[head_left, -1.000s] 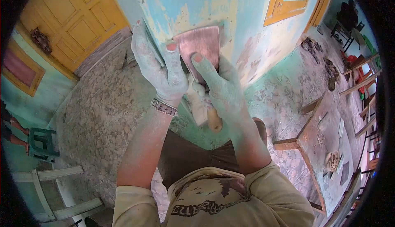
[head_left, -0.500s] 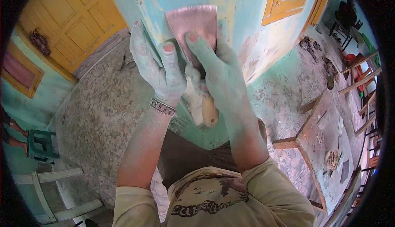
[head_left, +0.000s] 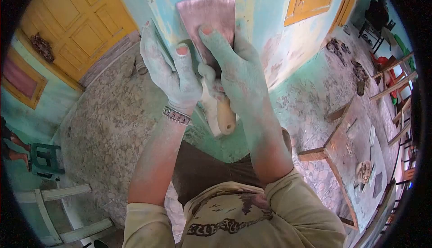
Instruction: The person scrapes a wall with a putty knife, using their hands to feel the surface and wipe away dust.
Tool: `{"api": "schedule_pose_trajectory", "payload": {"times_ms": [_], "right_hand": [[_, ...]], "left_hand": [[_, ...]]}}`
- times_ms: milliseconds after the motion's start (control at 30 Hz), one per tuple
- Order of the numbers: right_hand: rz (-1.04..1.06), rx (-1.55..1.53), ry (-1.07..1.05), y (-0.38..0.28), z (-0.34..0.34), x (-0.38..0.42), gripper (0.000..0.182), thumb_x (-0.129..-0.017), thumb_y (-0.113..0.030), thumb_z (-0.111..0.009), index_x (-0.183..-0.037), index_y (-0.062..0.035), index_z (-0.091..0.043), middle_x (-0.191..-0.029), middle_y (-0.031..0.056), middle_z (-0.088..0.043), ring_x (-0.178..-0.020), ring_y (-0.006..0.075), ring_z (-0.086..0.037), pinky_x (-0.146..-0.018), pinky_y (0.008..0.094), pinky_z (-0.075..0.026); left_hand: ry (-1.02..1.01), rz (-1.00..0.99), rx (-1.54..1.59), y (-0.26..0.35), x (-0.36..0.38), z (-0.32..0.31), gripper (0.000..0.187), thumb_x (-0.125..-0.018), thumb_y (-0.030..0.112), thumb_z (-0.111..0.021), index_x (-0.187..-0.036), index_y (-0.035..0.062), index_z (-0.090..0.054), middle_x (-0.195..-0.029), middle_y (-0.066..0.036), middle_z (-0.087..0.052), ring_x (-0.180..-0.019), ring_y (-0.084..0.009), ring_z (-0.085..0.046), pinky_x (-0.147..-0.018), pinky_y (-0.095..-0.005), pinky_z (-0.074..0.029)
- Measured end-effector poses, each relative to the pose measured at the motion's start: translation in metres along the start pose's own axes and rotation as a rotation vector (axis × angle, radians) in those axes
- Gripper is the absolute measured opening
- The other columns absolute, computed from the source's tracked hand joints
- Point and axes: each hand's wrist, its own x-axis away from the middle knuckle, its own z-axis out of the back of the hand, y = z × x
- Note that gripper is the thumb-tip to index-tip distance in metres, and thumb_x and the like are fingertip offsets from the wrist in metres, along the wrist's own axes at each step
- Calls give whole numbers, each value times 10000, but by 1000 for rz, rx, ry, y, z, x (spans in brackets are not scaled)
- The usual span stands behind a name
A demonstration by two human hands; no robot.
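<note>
My right hand is closed around a wide scraper, thumb pressed flat on its metal blade. The blade points up towards the wall, and the pale wooden handle with a hole at its end sticks out below the hand. Beside it, my left hand, with a bracelet at the wrist, grips a second flat tool. Of that tool, a thin green-dusted edge and a pale handle-like part show; its exact kind is partly hidden by my fingers. Pale dust coats both hands.
Ahead is a blue-green wall with patchy paint and a yellow-framed window. A yellow door stands left. A dusty table lies right; a green stool with a person's feet is far left, above a wooden frame.
The right hand and its scraper have shifted slightly up and left, blade higher against the wall. The left hand has barely moved.
</note>
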Motion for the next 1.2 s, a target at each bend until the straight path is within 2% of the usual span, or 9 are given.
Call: {"api": "schedule_pose_trajectory", "payload": {"times_ms": [167, 267, 467, 567, 667, 867, 967, 1067, 1200], "right_hand": [[3, 25, 55, 13, -1, 1, 273, -950, -299, -589, -916, -38, -519, -571, -10, -492, -384, 70, -408, -358, 234, -312], [20, 23, 6, 0, -5, -3, 301, -934, -357, -627, -1001, -82, -524, -606, -22, -492, -425, 46, -396, -380, 193, -302], [-27, 16, 20, 14, 2, 0, 286, -936, -339, -628, -987, -80, -519, -620, -3, -507, -424, 47, -398, -375, 202, -310], [43, -6, 12, -4, -6, -4, 281, -941, -328, -623, -1006, -72, -527, -621, 6, -515, -426, 50, -398, -374, 203, -309], [13, 15, 64, -9, -7, -1, 273, -949, -312, -611, -1030, -62, -538, -636, 12, -526, -436, 57, -408, -385, 202, -318], [179, -5, 170, 31, 14, 31, 371, -1010, -426, -456, -1034, -69, -556, -760, 16, -561, -598, 54, -470, -523, 206, -383], [368, 290, 135, 62, 29, 32, 469, -1019, -497, -358, -1016, -71, -556, -865, 11, -582, -703, 48, -459, -623, 205, -379], [573, 678, 141, 45, 19, 30, 584, -1001, -431, -429, -1360, 29, -407, -897, 98, -534, -789, 177, -476, -722, 290, -407], [657, 805, 250, 40, 12, 23, 703, -896, -315, -655, -1421, 57, -371, -891, 159, -527, -791, 255, -502, -729, 344, -446]], "left_hand": [[3, -30, -72, -2, -4, 2, 616, -975, 361, -504, -1387, -78, -373, -1372, -260, -411, -1280, -394, -400, -1076, -463, -304], [9, -19, 7, -3, -2, 0, 620, -975, 364, -501, -1389, -79, -369, -1375, -263, -402, -1281, -400, -398, -1077, -469, -302], [-12, -31, -69, -1, -5, 2, 630, -978, 366, -496, -1391, -88, -358, -1379, -272, -393, -1288, -406, -390, -1082, -475, -295], [-6, -16, -27, -2, -3, 2, 631, -979, 363, -492, -1396, -89, -353, -1386, -277, -388, -1299, -409, -381, -1085, -478, -291], [-13, -32, -62, -3, -4, 2, 624, -980, 356, -488, -1400, -85, -353, -1393, -279, -381, -1307, -413, -374, -1086, -480, -290], [-1, -59, -101, -2, -5, 2, 602, -987, 344, -469, -1397, -83, -363, -1382, -275, -406, -1293, -416, -391, -1085, -477, -293], [2, -63, -144, -1, -6, 2, 597, -998, 358, -432, -1396, -82, -367, -1376, -269, -419, -1293, -412, -394, -1086, -474, -294], [-3, -54, -136, 0, -7, 3, 597, -1007, 374, -394, -1395, -80, -369, -1379, -266, -419, -1295, -409, -394, -1084, -471, -298], [4, -26, -108, 0, -6, 3, 600, -1011, 381, -381, -1397, -79, -368, -1380, -269, -415, -1294, -412, -395, -1083, -473, -300]]}}
